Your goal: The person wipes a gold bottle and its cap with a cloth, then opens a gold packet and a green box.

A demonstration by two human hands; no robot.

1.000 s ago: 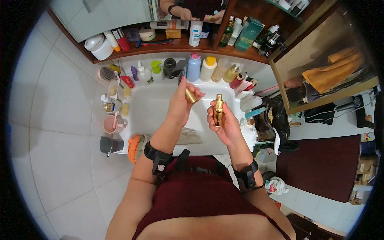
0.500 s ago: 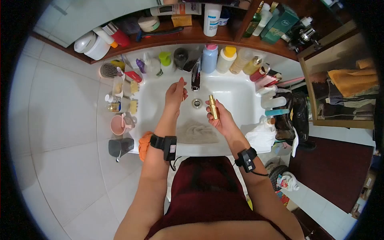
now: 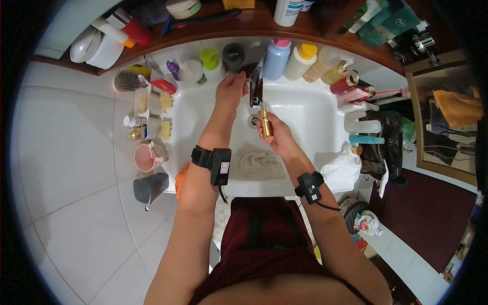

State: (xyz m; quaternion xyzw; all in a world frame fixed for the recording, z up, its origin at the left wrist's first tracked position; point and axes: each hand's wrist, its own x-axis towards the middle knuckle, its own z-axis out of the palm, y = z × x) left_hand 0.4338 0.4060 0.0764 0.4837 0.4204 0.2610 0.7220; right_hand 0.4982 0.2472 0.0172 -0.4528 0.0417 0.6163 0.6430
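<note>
Small gold bottle (image 3: 265,123): a slim, shiny metallic cylinder with a narrower neck at its far end, uncapped. It is held roughly upright, neck pointing away, in the fingers of the right hand (image 3: 277,136), over the middle of the white basin, just beside the drain and directly below the chrome tap's spout (image 3: 255,90), near the left hand (image 3: 230,90).

head-worn camera, looking steeply down, close above sink (image 3: 305,109), fisheye view
</note>
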